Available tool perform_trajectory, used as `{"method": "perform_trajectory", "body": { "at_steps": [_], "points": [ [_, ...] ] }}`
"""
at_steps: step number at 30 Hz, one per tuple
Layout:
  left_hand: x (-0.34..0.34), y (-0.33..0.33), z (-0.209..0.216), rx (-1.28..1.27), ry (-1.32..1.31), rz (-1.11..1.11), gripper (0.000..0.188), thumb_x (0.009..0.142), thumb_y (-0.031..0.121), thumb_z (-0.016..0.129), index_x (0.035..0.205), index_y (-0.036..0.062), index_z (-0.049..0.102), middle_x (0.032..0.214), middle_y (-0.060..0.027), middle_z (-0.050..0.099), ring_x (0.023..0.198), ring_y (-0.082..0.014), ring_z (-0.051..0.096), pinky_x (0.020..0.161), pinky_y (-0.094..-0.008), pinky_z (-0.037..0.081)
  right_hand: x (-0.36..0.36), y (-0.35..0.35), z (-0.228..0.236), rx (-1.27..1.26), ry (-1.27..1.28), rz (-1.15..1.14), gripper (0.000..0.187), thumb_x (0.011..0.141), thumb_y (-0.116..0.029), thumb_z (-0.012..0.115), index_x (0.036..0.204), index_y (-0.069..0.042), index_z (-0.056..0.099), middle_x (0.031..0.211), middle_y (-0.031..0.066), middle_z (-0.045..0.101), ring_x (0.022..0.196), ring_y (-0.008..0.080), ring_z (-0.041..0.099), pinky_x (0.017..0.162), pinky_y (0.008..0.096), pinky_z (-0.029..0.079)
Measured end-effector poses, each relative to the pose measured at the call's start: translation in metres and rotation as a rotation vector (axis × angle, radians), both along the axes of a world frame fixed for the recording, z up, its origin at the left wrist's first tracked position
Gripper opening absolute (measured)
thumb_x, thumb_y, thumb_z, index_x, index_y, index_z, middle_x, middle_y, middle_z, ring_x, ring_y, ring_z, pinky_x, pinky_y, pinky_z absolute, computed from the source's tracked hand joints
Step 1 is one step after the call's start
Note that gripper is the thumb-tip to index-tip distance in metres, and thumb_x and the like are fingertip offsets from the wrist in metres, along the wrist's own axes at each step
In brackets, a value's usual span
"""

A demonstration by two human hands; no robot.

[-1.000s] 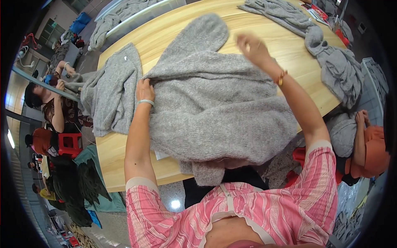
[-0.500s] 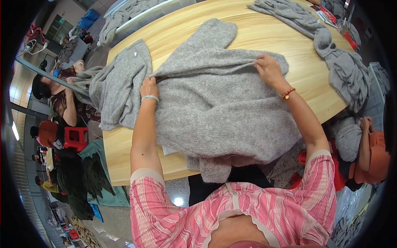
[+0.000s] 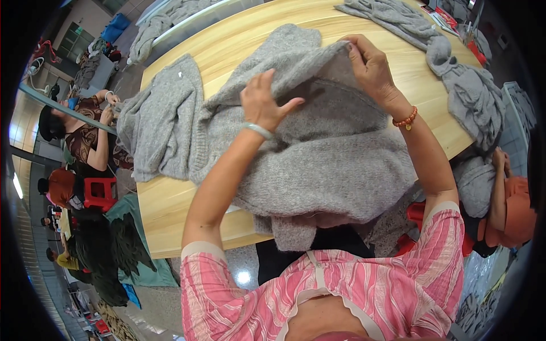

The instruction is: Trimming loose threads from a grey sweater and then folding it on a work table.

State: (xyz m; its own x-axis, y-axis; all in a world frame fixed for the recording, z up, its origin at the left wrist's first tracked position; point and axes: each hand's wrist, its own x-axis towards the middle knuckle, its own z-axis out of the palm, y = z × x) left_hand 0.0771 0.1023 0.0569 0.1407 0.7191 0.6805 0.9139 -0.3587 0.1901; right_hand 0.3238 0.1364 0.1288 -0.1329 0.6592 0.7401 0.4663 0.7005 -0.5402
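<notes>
A grey knitted sweater [image 3: 330,165] lies spread across the wooden table [image 3: 162,219], its near part hanging over the edge toward my lap. My right hand [image 3: 372,71] pinches the sweater's far edge and holds it up off the rest, so a fold opens beneath. Over the middle of the garment is my left hand [image 3: 266,102], fingers and thumb spread, gripping nothing. Whether its fingertips touch the knit I cannot tell. Close by on the left lies a second grey sweater [image 3: 168,122], folded and rumpled.
Grey knitted pieces [image 3: 472,102] lie bunched along the table's right side. A pale bin [image 3: 199,23] of grey knits stands beyond the far edge. One co-worker [image 3: 85,131] sits at the left, another person [image 3: 509,210] at the right. A red stool [image 3: 99,193] stands left.
My left hand has let go of the sweater's left side and moved right, opening. My right hand has raised the far edge upward and away, lifting the fold.
</notes>
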Motion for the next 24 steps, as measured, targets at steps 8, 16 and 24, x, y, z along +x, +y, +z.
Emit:
{"method": "perform_trajectory", "body": {
  "at_steps": [8, 16, 24],
  "points": [
    [-0.072, 0.04, 0.006, 0.035, 0.058, 0.314, 0.022, 0.062, 0.016, 0.067, 0.083, 0.0114, 0.063, 0.081, -0.0077, 0.062, 0.08, -0.0284, 0.059, 0.072, -0.0412, 0.042, 0.006, -0.033, 0.03, 0.279, -0.415, 0.006, 0.015, 0.081, -0.008, 0.061, 0.096, -0.006, 0.061, 0.085, 0.0129, 0.065, 0.072, 0.0265, 0.064, 0.062, 0.0327, 0.052],
    [-0.208, 0.002, 0.032, 0.081, 0.016, 0.294, 0.031, 0.065, -0.004, 0.045, 0.089, 0.0038, 0.063, 0.089, -0.0173, 0.063, 0.086, -0.0352, 0.06, 0.077, -0.0378, 0.047, 0.096, 0.007, 0.015, 0.326, -0.596, -0.331, 0.017, 0.084, -0.017, 0.058, 0.097, -0.01, 0.065, 0.089, 0.0128, 0.065, 0.077, 0.0298, 0.064, 0.064, 0.036, 0.052],
    [-0.182, -0.136, -0.013, -0.194, 0.16, -0.189, 0.03, 0.073, -0.011, 0.055, 0.098, 0.0036, 0.062, 0.099, -0.0153, 0.061, 0.095, -0.0325, 0.057, 0.086, -0.0362, 0.044, 0.115, -0.027, -0.064, -0.088, -0.714, -0.306, 0.017, 0.083, -0.017, 0.057, 0.097, -0.01, 0.063, 0.082, 0.0111, 0.064, 0.07, 0.0264, 0.062, 0.059, 0.0355, 0.049]
  ]
}}
